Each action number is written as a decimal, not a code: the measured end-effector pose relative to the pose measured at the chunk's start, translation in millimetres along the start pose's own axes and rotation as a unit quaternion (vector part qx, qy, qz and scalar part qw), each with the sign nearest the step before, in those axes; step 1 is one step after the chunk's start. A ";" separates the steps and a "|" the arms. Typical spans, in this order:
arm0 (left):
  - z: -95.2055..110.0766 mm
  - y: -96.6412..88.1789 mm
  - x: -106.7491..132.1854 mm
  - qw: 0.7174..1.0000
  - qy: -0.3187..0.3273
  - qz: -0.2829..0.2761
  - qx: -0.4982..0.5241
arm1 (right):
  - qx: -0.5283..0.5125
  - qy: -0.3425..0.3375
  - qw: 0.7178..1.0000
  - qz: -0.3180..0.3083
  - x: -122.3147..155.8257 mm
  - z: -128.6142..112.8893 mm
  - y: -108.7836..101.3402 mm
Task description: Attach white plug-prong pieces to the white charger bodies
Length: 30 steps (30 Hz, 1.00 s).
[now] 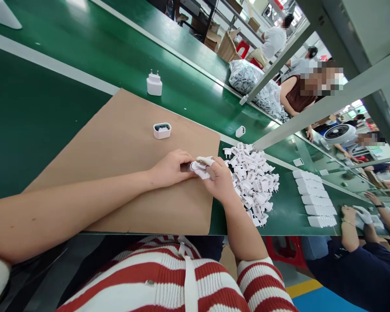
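Observation:
My left hand (171, 168) and my right hand (218, 178) meet over the right end of a brown cardboard sheet (123, 173). Both pinch one small white plastic charger part (199, 168) between their fingertips. White finger cots cover some fingers of my right hand. Just right of my right hand lies a heap of white plug parts (251, 182) on the green belt. An open white charger shell (162, 130) sits on the cardboard beyond my hands. A finished white charger (154, 82) stands pins-up on the belt farther back.
The green conveyor belt (52, 65) runs across the bench. Rows of white parts (315, 199) lie to the right, by a co-worker's gloved hands (360, 214). A clear bag of parts (247, 78) and other workers are across the line. A metal frame bar (312, 112) crosses overhead.

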<state>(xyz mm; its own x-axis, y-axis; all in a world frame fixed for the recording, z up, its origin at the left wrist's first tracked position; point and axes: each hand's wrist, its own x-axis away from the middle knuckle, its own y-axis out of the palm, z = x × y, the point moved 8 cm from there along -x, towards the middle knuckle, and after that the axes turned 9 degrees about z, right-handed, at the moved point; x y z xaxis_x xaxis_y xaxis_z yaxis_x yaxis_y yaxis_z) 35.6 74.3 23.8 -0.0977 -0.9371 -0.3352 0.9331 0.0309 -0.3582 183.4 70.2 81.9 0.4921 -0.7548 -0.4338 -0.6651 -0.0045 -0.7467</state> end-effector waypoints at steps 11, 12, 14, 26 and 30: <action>0.5 -1.3 -0.8 1.000 -0.010 0.000 -0.008 | 0.036 -0.030 0.999 0.010 -2.4 -3.2 4.6; 0.5 -1.4 -0.7 1.000 -0.010 0.000 -0.008 | 0.027 -0.032 0.999 0.008 -2.9 -3.6 5.2; 0.9 -1.2 -0.5 1.000 -0.010 -0.002 -0.006 | 0.013 -0.032 0.999 0.008 -3.8 -3.8 5.7; 1.0 -0.1 -1.2 1.000 -0.010 -0.012 -0.003 | 0.019 -0.031 0.999 0.012 -5.0 -2.5 7.1; -0.7 1.6 0.2 1.000 -0.005 -0.011 -0.009 | 0.077 -0.018 0.997 -0.001 -5.7 -1.7 11.2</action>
<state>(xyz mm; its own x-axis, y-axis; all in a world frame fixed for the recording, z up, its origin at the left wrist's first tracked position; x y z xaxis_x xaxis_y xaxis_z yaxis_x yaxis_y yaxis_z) 36.9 74.3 22.6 -0.1139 -0.9409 -0.3190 0.9247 0.0170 -0.3802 172.2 73.4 76.9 0.5149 -0.7314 -0.4472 -0.5714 0.0961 -0.8150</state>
